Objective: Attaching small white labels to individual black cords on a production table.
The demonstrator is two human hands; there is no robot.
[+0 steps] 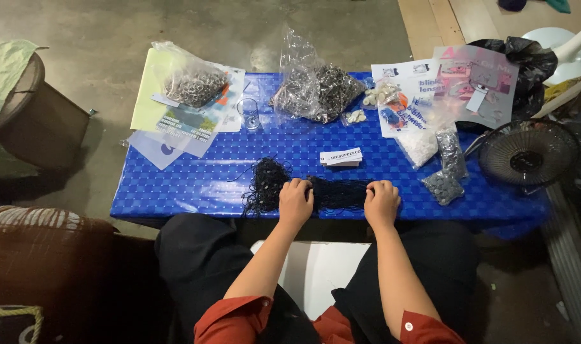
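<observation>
A tangle of thin black cord (268, 181) lies at the near edge of a low table covered with a blue checked cloth (195, 172). My left hand (295, 201) is closed on the cord near its bunched end. My right hand (382, 200) grips the same cord farther right, so a stretch of it runs between the two hands. Both forearms come up from red sleeves.
Behind the cord lie a small stack of white cards (341, 157), a clear glass (250, 114), two plastic bags of metal rings (195, 83) (316, 89), bags of small parts (443, 185), printed sheets and a black fan grille (528, 153). A brown bin (39, 121) stands left.
</observation>
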